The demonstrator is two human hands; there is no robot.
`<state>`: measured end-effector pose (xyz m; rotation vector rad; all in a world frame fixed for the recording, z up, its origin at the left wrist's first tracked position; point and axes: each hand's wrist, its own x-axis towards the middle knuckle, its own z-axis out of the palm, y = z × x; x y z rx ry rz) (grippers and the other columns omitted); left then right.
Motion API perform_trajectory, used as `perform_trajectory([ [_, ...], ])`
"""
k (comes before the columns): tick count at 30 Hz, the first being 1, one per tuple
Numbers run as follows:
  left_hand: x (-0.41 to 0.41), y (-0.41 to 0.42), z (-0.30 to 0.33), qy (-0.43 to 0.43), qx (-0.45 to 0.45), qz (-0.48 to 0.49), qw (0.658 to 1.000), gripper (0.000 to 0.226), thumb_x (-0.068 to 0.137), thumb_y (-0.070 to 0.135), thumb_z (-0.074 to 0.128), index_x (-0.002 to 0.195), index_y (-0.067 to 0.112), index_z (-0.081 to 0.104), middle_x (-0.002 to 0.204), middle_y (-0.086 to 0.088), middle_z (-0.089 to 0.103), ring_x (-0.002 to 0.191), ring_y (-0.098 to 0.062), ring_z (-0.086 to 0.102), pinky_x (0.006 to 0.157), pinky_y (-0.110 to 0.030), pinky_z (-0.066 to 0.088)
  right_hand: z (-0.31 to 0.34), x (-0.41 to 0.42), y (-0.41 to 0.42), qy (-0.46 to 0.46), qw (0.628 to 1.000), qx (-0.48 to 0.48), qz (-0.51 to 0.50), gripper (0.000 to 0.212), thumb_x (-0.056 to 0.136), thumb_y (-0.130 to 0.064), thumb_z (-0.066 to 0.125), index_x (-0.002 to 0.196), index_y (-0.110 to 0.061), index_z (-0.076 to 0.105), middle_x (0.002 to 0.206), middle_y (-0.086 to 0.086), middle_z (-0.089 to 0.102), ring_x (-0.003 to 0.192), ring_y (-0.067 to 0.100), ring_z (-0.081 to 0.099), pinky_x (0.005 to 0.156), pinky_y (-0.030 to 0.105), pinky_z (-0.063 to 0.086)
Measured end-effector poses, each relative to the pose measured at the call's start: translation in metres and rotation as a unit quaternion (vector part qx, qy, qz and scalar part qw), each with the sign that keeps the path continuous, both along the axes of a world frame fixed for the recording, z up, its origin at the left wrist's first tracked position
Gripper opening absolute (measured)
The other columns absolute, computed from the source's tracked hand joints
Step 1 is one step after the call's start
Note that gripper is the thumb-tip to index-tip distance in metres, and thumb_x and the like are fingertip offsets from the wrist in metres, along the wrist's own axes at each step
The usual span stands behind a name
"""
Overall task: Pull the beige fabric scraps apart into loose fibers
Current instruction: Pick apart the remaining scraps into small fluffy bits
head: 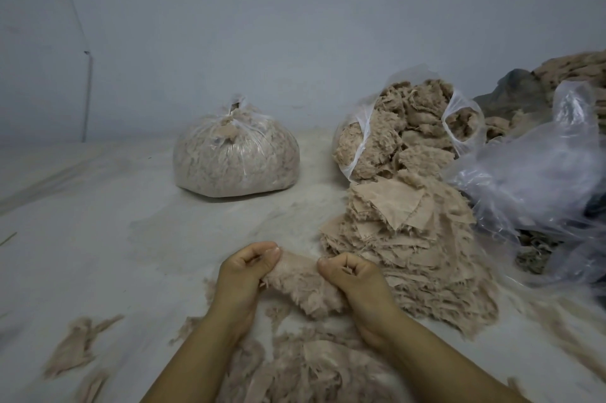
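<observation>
Left hand (247,266) and right hand (349,274) each pinch opposite ends of beige scrap (300,284), just left of scrap pile (410,251), stretching it to tease fibers apart

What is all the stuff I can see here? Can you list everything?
tied bag: one, clear, full of beige fluff, back middle
open bag: one, clear, stuffed with beige fluff, back right
empty bag: one, clear, crumpled, far right
scrap pile: one, beige, right of the hands
loose fibers: one heap, beige, under the arms
held scrap: one, beige, stretched between both hands
floor: one, whitish
wall: one, grey-blue
left hand: grips the scrap
right hand: grips the scrap
</observation>
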<state>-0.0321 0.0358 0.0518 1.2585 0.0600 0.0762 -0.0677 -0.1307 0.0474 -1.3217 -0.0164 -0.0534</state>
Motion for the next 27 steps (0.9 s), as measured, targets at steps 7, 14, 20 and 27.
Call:
perform_trajectory([
  [7, 0.008, 0.014, 0.002, 0.051, -0.084, 0.060, 0.993, 0.006, 0.089, 0.001, 0.057, 0.088, 0.001, 0.063, 0.083, -0.016, 0.060, 0.057, -0.013, 0.046, 0.043, -0.016, 0.044, 0.002, 0.004, -0.009, -0.017, 1.000, 0.002, -0.021, 0.033, 0.051, -0.034, 0.081, 0.057, -0.014, 0.055, 0.045, 0.004, 0.052, 0.039, 0.014, 0.041, 0.041, 0.024, 0.037],
  [14, 0.015, 0.014, -0.002, 0.025, -0.035, 0.091, 0.995, 0.009, 0.090, 0.000, 0.057, 0.095, -0.002, 0.064, 0.077, -0.013, 0.058, 0.058, -0.013, 0.045, 0.043, -0.015, 0.042, 0.001, 0.010, -0.009, -0.019, 0.995, 0.062, -0.077, 0.028, 0.068, -0.034, 0.073, 0.055, -0.018, 0.055, 0.052, 0.008, 0.051, 0.052, 0.020, 0.046, 0.056, 0.032, 0.042],
  [20, 0.012, 0.019, 0.000, 0.044, -0.003, 0.045, 0.998, 0.024, 0.084, 0.025, 0.066, 0.093, 0.003, 0.064, 0.076, -0.009, 0.060, 0.058, -0.015, 0.055, 0.052, -0.025, 0.048, 0.005, 0.012, -0.012, 0.000, 0.990, 0.082, -0.113, 0.017, 0.081, -0.019, 0.066, 0.072, -0.008, 0.058, 0.064, 0.007, 0.062, 0.058, 0.019, 0.057, 0.055, 0.032, 0.050],
  [27, -0.008, -0.015, -0.002, -0.008, 0.104, -0.047, 0.993, 0.016, 0.083, 0.011, 0.069, 0.098, 0.017, 0.065, 0.083, -0.002, 0.069, 0.068, -0.007, 0.068, 0.058, -0.024, 0.056, -0.004, 0.001, 0.006, -0.006, 0.999, 0.026, -0.036, 0.013, 0.082, 0.001, 0.068, 0.087, -0.009, 0.061, 0.075, 0.008, 0.064, 0.067, 0.018, 0.061, 0.062, 0.028, 0.052],
])
